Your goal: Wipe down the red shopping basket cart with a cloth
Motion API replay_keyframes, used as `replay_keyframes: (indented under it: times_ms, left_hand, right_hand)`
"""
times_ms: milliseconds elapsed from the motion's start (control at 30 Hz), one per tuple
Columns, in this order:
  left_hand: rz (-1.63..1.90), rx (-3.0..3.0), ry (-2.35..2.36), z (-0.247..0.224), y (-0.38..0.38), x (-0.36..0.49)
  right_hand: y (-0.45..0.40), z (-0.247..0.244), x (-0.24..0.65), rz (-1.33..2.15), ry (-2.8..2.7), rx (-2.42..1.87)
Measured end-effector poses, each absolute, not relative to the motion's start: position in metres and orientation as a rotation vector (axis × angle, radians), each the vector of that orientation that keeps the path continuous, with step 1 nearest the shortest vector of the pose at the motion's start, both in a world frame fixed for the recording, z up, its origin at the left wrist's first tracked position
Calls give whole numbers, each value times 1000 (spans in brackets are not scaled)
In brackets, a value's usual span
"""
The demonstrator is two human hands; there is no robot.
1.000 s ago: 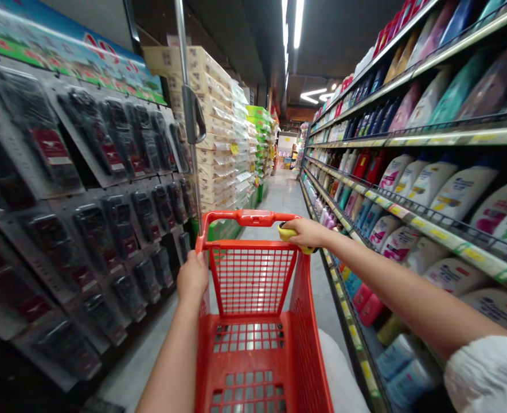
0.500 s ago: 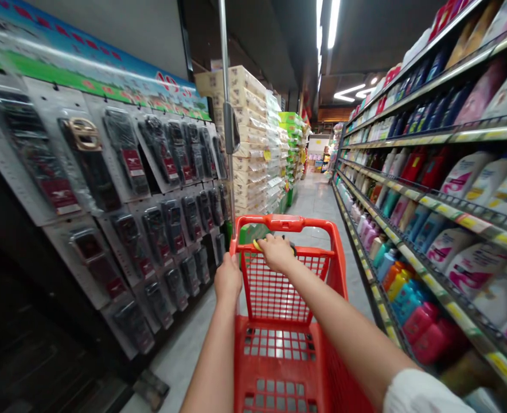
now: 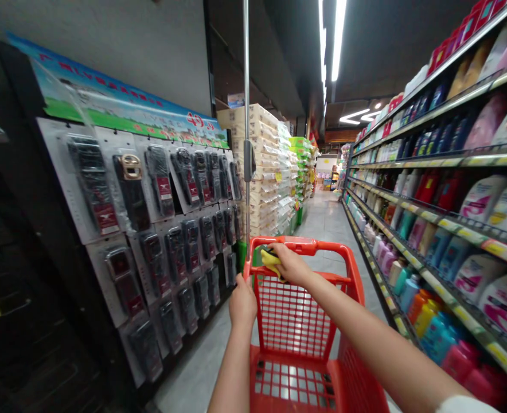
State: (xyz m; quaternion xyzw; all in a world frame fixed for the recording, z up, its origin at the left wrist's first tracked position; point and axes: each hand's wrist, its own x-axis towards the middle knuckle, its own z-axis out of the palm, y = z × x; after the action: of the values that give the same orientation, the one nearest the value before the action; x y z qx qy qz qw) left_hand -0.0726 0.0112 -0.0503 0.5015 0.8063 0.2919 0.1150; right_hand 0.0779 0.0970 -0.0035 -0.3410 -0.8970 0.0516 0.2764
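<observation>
Fingers of the right hand (image 3: 291, 265) are holding a cloth (image 3: 270, 259) at the cart (image 3: 303, 246), which is standing beside the belts (image 3: 176, 258); the left hand (image 3: 242, 302) is gripping its corner, and bracing firmly there is likely steadying it.

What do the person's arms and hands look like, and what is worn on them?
The left hand and the right hand are bare, without gloves; no watch or bracelet shows. The right forearm is uncovered up to a white sleeve, cut off by the picture's bottom edge. On the left forearm, no sleeve is in view.
</observation>
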Motion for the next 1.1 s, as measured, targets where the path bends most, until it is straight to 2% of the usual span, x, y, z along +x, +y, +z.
replay_keyframes:
  times_ms: [100,300,400,467,533,767,833,900,1100]
  left_hand:
    - [876,1493,2309,-52,11,-73]
    - [866,1485,2290,-59,13,-75]
    - [858,1486,2281,-61,15,-75]
    - [857,1492,2278,-61,16,-75]
    - [854,1494,2280,-62,16,-74]
    - [854,1498,2295,-61,15,-72]
    - [866,1498,2288,-60,16,-71]
    - [878,1501,2282,-60,16,-70]
    - [955,1444,2244,-56,14,-62]
  right_hand:
    - [109,47,60,60,-2099,-775]
    - [152,207,10,-227,-1604,-667]
    - [171,246,-19,-252,-1557,-753]
    - [174,241,-36,-231,-1573,-795]
    - [169,217,-47,-199,-1567,-839]
    - [134,66,-31,-198,-1817,-896]
    - [130,37,-19,-138,-1918,-850]
    - [132,31,-10,-85,-1979,-797]
    - [145,77,4,-175,-1900,-776]
